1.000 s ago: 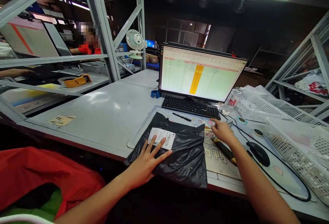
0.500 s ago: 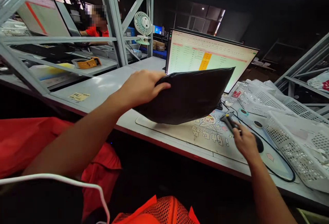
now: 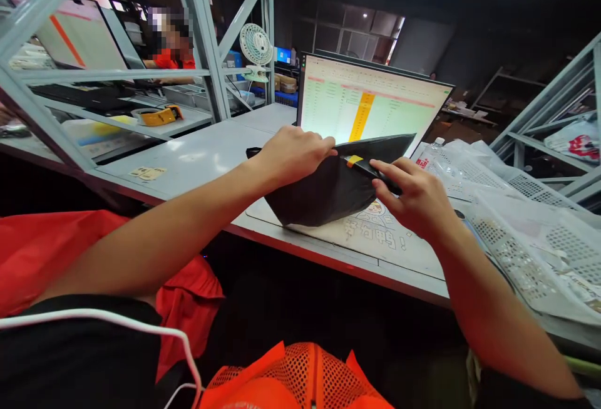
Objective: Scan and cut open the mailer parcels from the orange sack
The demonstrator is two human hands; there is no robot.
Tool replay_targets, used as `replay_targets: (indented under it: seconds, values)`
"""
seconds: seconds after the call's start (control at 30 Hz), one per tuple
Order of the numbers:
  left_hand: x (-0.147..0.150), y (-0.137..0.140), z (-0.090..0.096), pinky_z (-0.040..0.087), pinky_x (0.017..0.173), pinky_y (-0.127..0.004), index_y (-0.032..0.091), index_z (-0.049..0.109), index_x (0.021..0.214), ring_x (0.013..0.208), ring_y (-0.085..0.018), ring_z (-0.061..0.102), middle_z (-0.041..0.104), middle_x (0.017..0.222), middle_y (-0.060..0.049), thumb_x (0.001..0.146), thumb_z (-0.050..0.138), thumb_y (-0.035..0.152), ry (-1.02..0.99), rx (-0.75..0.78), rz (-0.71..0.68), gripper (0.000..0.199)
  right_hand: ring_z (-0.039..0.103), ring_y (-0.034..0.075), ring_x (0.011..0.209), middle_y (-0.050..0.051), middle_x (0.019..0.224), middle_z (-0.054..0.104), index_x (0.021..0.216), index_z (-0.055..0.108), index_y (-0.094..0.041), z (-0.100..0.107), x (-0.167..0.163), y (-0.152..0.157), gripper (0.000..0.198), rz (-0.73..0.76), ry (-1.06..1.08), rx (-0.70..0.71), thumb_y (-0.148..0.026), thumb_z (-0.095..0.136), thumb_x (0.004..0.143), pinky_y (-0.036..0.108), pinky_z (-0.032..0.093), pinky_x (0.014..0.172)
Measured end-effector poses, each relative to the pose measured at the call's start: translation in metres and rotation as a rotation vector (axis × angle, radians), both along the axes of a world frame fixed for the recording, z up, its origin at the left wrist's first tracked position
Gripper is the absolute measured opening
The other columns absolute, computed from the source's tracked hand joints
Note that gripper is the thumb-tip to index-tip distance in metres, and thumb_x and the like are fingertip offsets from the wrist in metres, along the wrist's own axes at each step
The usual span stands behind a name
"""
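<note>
Left grip (image 3: 297,152), some fingers hard to make out, clamps a black bag (image 3: 314,195) by its upper edge; right grip (image 3: 412,195) wraps a yellow-tipped black tool (image 3: 367,168), its handle mostly covered. Far face hidden, the bag tilts below the left grip, over the counter (image 3: 192,149), behind the tool's tip.

1 pale fan (image 3: 256,44) near a metal frame (image 3: 201,39); a lit monitor (image 3: 399,107); white baskets (image 3: 500,249) at right.
</note>
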State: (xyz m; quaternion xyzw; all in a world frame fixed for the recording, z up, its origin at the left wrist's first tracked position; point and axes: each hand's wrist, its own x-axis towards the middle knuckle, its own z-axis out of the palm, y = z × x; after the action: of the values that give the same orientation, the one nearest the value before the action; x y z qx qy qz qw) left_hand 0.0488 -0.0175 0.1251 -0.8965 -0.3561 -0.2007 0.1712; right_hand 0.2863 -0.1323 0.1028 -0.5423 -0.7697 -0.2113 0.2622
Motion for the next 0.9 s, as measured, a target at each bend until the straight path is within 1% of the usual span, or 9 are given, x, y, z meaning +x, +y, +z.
replay_targets:
  seconds: [0.13,0.27,0.37,0.43,0.53,0.63,0.73,0.83,0.9]
  values:
    - [-0.018,-0.001,0.007,0.047,0.084,-0.038,0.016,0.072,0.104,0.085,-0.025,0.069,0.070,0.085,-0.009,0.110,0.043,0.039,0.080,-0.041,-0.075,0.037,0.064,0.021,0.087,0.009,0.112,0.070,0.141,0.070,-0.027,0.006,0.049,0.014,0.045,-0.056,-0.006,0.006,-0.045,0.052,0.104,0.032,0.047,0.071]
    - [-0.047,0.011,0.009,0.045,0.078,-0.035,0.019,0.072,0.095,0.081,-0.026,0.068,0.068,0.078,-0.008,0.108,0.042,0.045,0.093,-0.038,-0.034,0.043,0.063,0.027,0.088,0.017,0.107,0.072,0.133,0.076,-0.017,-0.005,0.139,0.019,0.049,-0.526,0.087,0.106,-0.046,0.056,0.098,0.040,0.045,0.075]
    - [-0.061,0.025,0.002,0.043,0.075,-0.034,0.020,0.072,0.091,0.082,-0.026,0.068,0.071,0.081,-0.008,0.108,0.038,0.047,0.093,-0.059,-0.023,0.046,0.065,0.030,0.103,0.019,0.113,0.072,0.135,0.072,-0.011,-0.048,0.162,0.016,0.051,-0.479,0.160,0.053,-0.043,0.052,0.100,0.042,0.048,0.088]
    - [-0.063,0.035,-0.004,0.044,0.075,-0.034,0.021,0.073,0.094,0.087,-0.026,0.069,0.074,0.089,-0.009,0.108,0.037,0.047,0.099,-0.097,-0.031,0.046,0.066,0.029,0.103,0.017,0.117,0.071,0.138,0.070,-0.014,-0.092,0.148,0.013,0.051,-0.417,0.168,-0.113,-0.044,0.049,0.102,0.041,0.050,0.090]
    - [-0.056,0.046,-0.014,0.045,0.079,-0.035,0.021,0.072,0.117,0.095,-0.028,0.070,0.076,0.104,-0.011,0.105,0.040,0.042,0.110,-0.182,0.011,0.040,0.067,0.030,0.101,0.015,0.123,0.068,0.146,0.064,-0.019,-0.153,0.118,0.009,0.050,-0.541,0.122,-0.354,-0.043,0.045,0.106,0.041,0.052,0.085]
    - [-0.043,0.051,-0.022,0.046,0.080,-0.037,0.022,0.062,0.140,0.098,-0.031,0.070,0.076,0.109,-0.013,0.104,0.045,0.045,0.092,-0.257,0.086,0.046,0.065,0.034,0.112,0.019,0.124,0.067,0.146,0.063,-0.015,-0.182,0.105,0.013,0.048,-0.664,0.042,-0.490,-0.035,0.048,0.106,0.045,0.052,0.092]
    - [-0.028,0.051,-0.031,0.047,0.078,-0.038,0.024,0.065,0.137,0.099,-0.034,0.070,0.075,0.110,-0.014,0.104,0.046,0.056,0.103,-0.267,0.150,0.049,0.063,0.036,0.117,0.020,0.124,0.068,0.135,0.070,-0.011,-0.169,0.092,0.021,0.042,-0.560,0.079,-0.407,-0.031,0.053,0.102,0.049,0.050,0.100]
    - [-0.014,0.049,-0.042,0.045,0.079,-0.037,0.023,0.071,0.118,0.098,-0.033,0.070,0.075,0.107,-0.013,0.106,0.042,0.049,0.094,-0.252,0.112,0.041,0.064,0.031,0.118,0.016,0.124,0.069,0.130,0.070,-0.016,-0.130,0.052,0.030,0.037,-0.168,0.233,-0.100,-0.034,0.051,0.104,0.048,0.051,0.105]
    - [-0.008,0.047,-0.049,0.044,0.078,-0.034,0.020,0.070,0.104,0.094,-0.029,0.069,0.075,0.102,-0.012,0.106,0.040,0.042,0.009,-0.267,0.001,0.037,0.064,0.027,0.119,0.013,0.126,0.071,0.132,0.068,-0.020,-0.104,0.014,0.036,0.034,0.114,0.262,0.005,-0.032,0.049,0.106,0.046,0.050,0.107]
